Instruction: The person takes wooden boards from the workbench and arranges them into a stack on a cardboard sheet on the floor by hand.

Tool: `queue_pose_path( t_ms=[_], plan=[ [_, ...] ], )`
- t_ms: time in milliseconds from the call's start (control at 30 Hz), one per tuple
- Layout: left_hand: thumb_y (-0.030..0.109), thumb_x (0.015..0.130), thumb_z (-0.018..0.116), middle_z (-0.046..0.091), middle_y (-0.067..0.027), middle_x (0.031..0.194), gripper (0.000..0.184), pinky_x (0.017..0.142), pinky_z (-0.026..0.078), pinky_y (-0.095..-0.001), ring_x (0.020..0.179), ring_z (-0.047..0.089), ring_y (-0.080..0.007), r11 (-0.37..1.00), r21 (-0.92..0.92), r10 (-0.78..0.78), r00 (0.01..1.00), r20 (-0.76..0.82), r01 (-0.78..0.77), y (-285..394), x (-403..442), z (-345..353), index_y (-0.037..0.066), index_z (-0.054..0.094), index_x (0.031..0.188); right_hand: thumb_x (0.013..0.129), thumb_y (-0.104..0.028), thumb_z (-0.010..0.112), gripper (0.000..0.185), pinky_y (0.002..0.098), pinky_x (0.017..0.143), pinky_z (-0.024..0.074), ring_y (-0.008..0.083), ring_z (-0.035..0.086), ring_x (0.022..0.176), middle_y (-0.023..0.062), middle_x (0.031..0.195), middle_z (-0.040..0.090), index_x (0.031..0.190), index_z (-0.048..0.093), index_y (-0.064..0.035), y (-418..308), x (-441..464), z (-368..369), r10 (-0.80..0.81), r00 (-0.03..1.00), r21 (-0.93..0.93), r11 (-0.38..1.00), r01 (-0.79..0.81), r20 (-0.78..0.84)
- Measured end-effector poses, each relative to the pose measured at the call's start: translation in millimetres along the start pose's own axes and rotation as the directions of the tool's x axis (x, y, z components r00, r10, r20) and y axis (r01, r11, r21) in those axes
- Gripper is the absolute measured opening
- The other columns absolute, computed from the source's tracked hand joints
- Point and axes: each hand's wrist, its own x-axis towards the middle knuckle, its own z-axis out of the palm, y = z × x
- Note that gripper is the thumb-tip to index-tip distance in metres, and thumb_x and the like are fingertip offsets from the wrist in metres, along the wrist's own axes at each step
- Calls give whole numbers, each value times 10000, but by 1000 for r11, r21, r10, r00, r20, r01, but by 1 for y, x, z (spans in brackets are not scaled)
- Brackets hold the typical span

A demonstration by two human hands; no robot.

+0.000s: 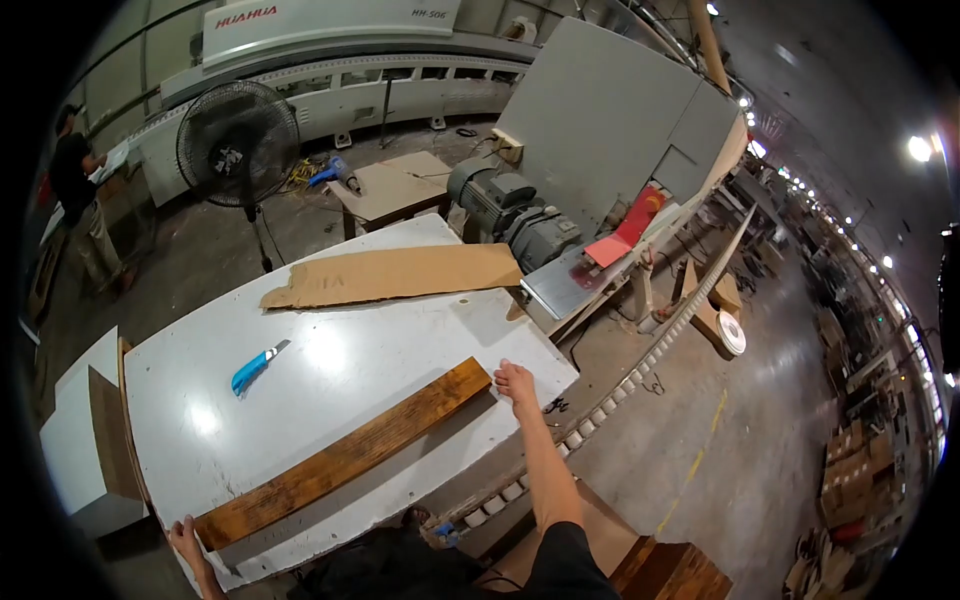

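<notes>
A long brown-stained wooden board [345, 455] lies at a slant on the white-topped table [300, 400]. At its near left end is my left hand [186, 543], with thumb and fingers closed on the board's corner. My right hand [515, 384] is just off the far right end, its fingers curled in and nothing visible in them. A blue-handled utility knife [258, 370] with its blade out rests on the tabletop beyond the board. Farther back lies a torn strip of brown cardboard [395, 276].
Motors [515, 212] and a machine with a red guard [628, 228] stand past the table. A standing fan [238, 145] is at the back left, near another person [80, 195]. Stained wood pieces [670, 572] sit at lower right. Stacked boxes [855, 470] line the far right.
</notes>
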Motion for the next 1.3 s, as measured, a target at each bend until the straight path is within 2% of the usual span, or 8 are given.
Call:
queue_pose_path(
  t_ms=[100,367,433,800,1000,1033,1167,1300],
  plan=[
    [328,792,725,509,-19,641,332,484,373,-323,555,484,-125,966,-19,-247,946,210,257,70,-53,0,39,561,792,880,-442,596,506,317,727,490,187,609,817,116,897,641,1020,616,44,-1,-5,15,-39,994,-255,965,64,102],
    [347,721,797,431,-14,578,419,452,351,-314,473,412,-127,994,-96,-1,909,416,45,81,-61,6,23,534,763,833,-540,570,626,434,902,457,413,582,1047,259,1071,641,1084,635,29,-5,-2,49,-145,980,-798,570,195,136],
    [337,708,810,457,-35,603,435,471,395,-327,504,446,-146,999,-35,-29,961,275,40,70,-57,10,6,534,772,845,-515,563,593,424,874,458,390,600,1009,245,1028,653,1060,645,32,-9,4,47,-104,978,-793,573,207,180],
    [269,655,827,539,-61,658,438,530,392,-338,530,490,-171,986,-86,-103,919,380,146,61,-30,-57,-31,583,861,818,-463,653,544,406,725,491,308,646,809,205,864,678,1000,658,50,8,-40,86,23,936,-674,700,236,351],
    [261,649,842,580,-76,727,523,513,452,-348,611,567,-188,932,18,-298,739,604,361,-6,65,-174,-64,616,991,821,-453,682,537,380,671,479,249,611,762,165,833,658,1003,650,51,26,-146,191,76,951,-652,744,146,298],
    [263,671,832,602,-74,752,504,553,518,-376,653,616,-212,876,-162,-249,714,654,454,-3,61,-171,-54,620,1001,819,-439,694,527,375,676,479,238,610,773,155,851,662,1007,650,51,24,-161,207,99,948,-646,753,128,303],
    [304,647,845,623,-85,899,584,735,548,-384,859,638,-257,889,-229,-99,655,749,396,-14,98,-205,-23,598,1063,830,-328,725,493,332,777,482,181,595,847,97,941,665,1107,607,62,40,-190,241,-42,914,-409,886,221,403],
    [311,537,858,545,-74,1067,800,863,488,-352,989,564,-228,924,-381,169,870,463,23,-15,129,-206,60,483,1197,781,-253,760,651,337,950,408,202,503,1107,105,1230,550,1311,490,11,49,-222,237,-123,895,-175,961,216,429]
  ],
)
